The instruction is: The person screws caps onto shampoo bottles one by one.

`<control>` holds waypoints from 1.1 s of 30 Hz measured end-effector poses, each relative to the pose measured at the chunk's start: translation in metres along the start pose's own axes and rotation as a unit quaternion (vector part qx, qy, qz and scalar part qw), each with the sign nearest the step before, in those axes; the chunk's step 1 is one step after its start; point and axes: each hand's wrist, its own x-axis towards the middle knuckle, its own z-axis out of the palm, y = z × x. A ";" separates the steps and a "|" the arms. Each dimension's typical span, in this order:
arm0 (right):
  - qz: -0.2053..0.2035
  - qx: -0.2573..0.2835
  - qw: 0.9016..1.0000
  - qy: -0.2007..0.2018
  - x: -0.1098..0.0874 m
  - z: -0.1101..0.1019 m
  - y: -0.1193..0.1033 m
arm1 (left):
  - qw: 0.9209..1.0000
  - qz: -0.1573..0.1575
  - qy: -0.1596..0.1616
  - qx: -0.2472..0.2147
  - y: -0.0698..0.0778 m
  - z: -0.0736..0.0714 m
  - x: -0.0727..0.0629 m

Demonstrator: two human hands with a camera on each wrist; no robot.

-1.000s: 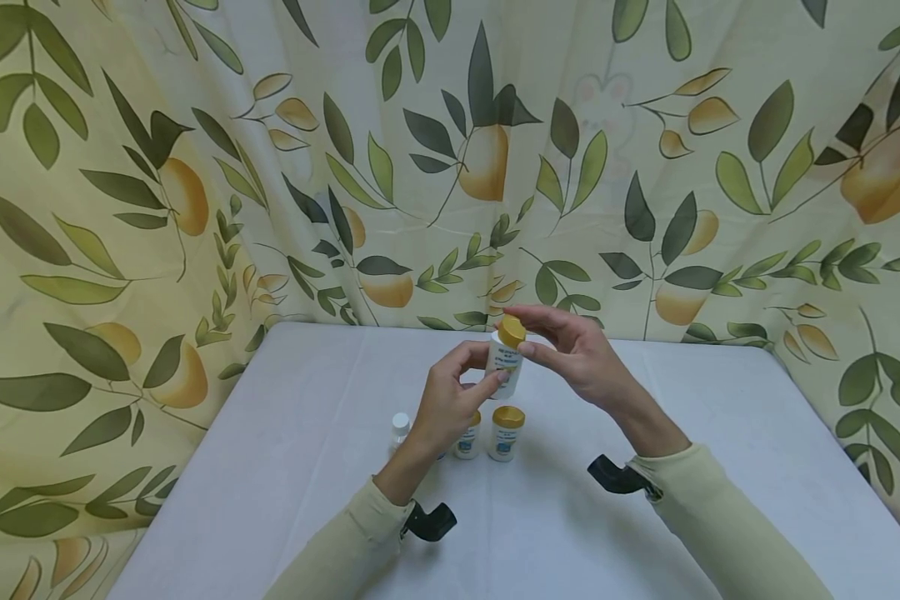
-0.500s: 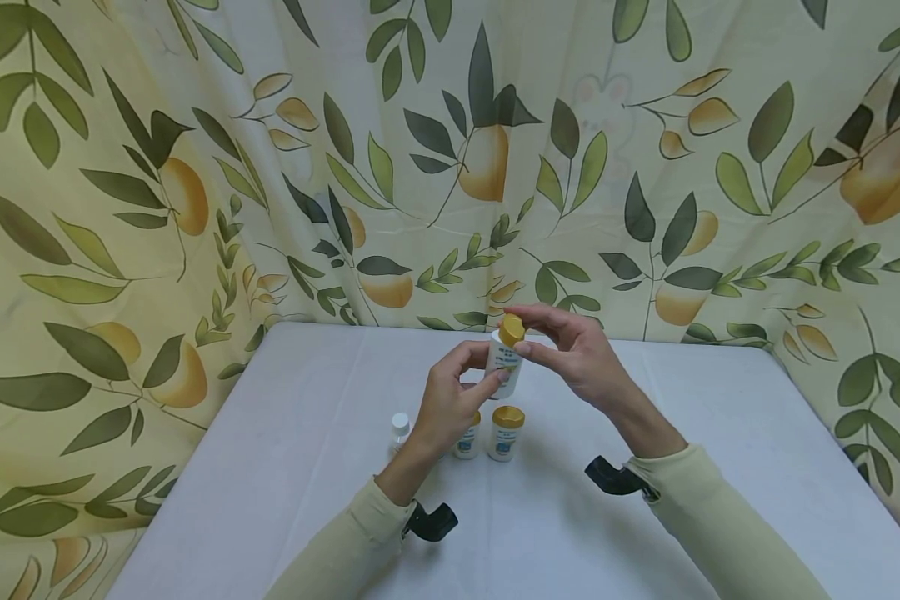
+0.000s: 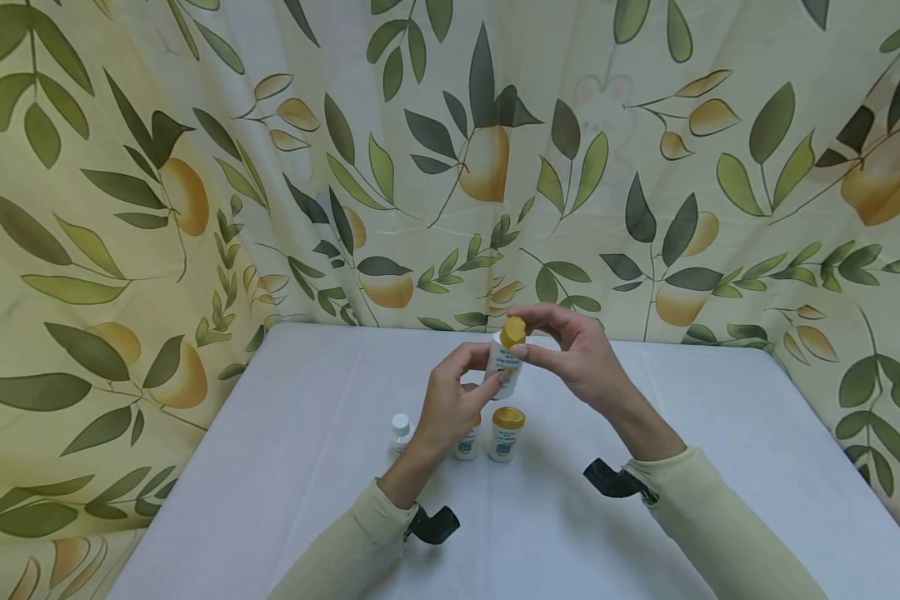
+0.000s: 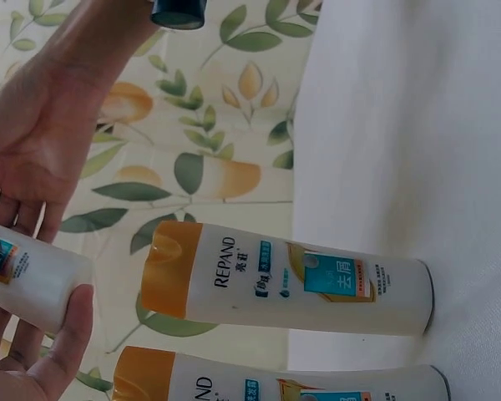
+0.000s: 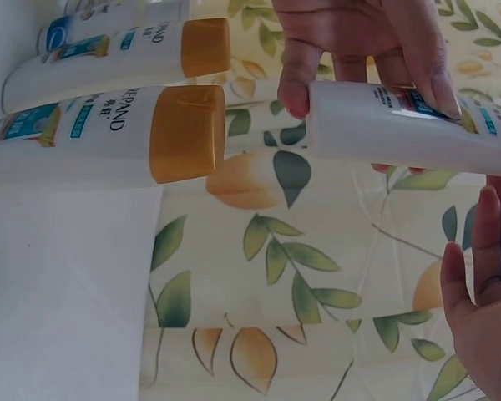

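Above the table, my left hand (image 3: 450, 400) grips the white body of a shampoo bottle (image 3: 502, 362). Its gold cap (image 3: 513, 331) is pinched between the thumb and fingers of my right hand (image 3: 581, 354). The cap leans to the right, and a bit of white shows on its left. In the left wrist view, the held bottle's base (image 4: 75, 292) touches a left fingertip, while its cap is out of frame. The right wrist view shows the left thumb lying across the label (image 5: 417, 104). There too the cap is cut off.
Two gold-capped shampoo bottles, a right one (image 3: 504, 433) and a partly hidden one (image 3: 467, 437), stand on the white table (image 3: 270, 483). A white-capped bottle (image 3: 401, 429) stands to their left, half behind the left wrist. A leaf-and-fruit patterned curtain (image 3: 420, 167) hangs behind the table.
The gold cap has tipped toward the right, exposing more white at its left. My right hand has shifted very slightly downward with it. The left hand keeps its grip on the bottle.
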 end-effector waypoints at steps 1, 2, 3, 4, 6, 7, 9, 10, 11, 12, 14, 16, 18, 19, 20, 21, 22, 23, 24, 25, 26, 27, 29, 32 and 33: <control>0.000 0.000 1.000 0.001 0.000 0.000 0.000 | 1.000 0.002 0.001 0.000 0.000 0.000 0.000; 0.000 0.000 1.000 0.003 0.000 0.000 0.000 | 1.000 0.004 0.001 0.000 0.000 0.001 0.000; 0.000 0.000 1.000 0.005 0.000 0.000 0.000 | 1.000 0.006 0.002 0.000 0.000 0.001 0.000; 0.001 -0.001 1.000 0.006 0.000 0.000 0.000 | 1.000 0.008 0.002 0.002 0.000 0.001 0.000; 0.002 -0.001 1.000 0.009 0.000 0.000 0.000 | 1.000 0.012 0.004 0.005 0.000 0.002 -0.001; 0.003 -0.001 1.000 0.010 -0.001 0.000 -0.001 | 1.000 0.013 0.004 0.006 0.000 0.002 -0.001; 0.005 -0.002 1.000 0.012 -0.001 0.000 -0.001 | 1.000 0.012 0.005 0.007 0.001 0.003 -0.001; 0.006 -0.003 1.000 0.011 -0.001 0.000 -0.001 | 1.000 0.011 0.004 0.008 0.001 0.003 -0.001; 0.007 -0.003 1.000 0.011 -0.001 0.000 -0.001 | 1.000 0.009 0.003 0.008 0.001 0.003 -0.001; 0.008 -0.003 1.000 0.009 -0.001 0.000 -0.001 | 1.000 0.006 0.001 0.007 0.001 0.003 -0.001; 0.010 -0.002 1.000 0.003 -0.002 0.000 0.000 | 1.000 -0.001 -0.005 0.003 0.001 0.002 0.000; 0.011 -0.004 1.000 -0.004 -0.002 -0.001 0.001 | 1.000 -0.012 -0.014 0.000 0.002 0.001 0.000; 0.011 -0.004 1.000 -0.010 -0.002 -0.002 0.001 | 1.000 -0.022 -0.022 -0.004 0.003 0.000 0.001; 0.011 -0.004 1.000 -0.013 -0.002 -0.003 0.002 | 0.999 -0.026 -0.025 -0.005 0.004 -0.001 0.001; 0.010 -0.002 1.000 -0.016 -0.002 -0.004 0.002 | 0.999 -0.031 -0.027 -0.005 0.004 -0.002 0.002; 0.010 0.000 1.000 -0.019 -0.002 -0.004 0.002 | 0.999 -0.034 -0.027 -0.005 0.004 -0.003 0.002; 0.009 0.002 1.000 -0.021 -0.002 -0.005 0.002 | 0.999 -0.036 -0.028 -0.006 0.004 -0.004 0.003; 0.008 0.005 1.000 -0.023 -0.002 -0.006 0.002 | 0.999 -0.036 -0.028 -0.006 0.004 -0.005 0.003; 0.007 0.008 1.000 -0.026 -0.002 -0.006 0.002 | 0.999 -0.037 -0.028 -0.006 0.004 -0.006 0.004; 0.006 0.010 1.000 -0.027 -0.002 -0.007 0.002 | 0.999 -0.038 -0.029 -0.007 0.004 -0.007 0.004; 0.005 0.011 1.000 -0.028 -0.002 -0.007 0.002 | 0.999 -0.037 -0.030 -0.007 0.004 -0.007 0.005; 0.004 0.011 1.000 -0.028 -0.002 -0.007 0.002 | 0.999 -0.037 -0.031 -0.007 0.003 -0.008 0.005; 0.001 0.011 1.000 -0.026 -0.001 -0.007 0.002 | 0.999 -0.035 -0.034 -0.009 0.002 -0.009 0.006; -0.001 0.008 1.000 -0.024 -0.002 -0.008 0.003 | 0.999 -0.033 -0.035 -0.009 0.001 -0.009 0.006; -0.001 0.007 1.000 -0.023 -0.002 -0.008 0.003 | 0.999 -0.032 -0.035 -0.010 0.001 -0.009 0.005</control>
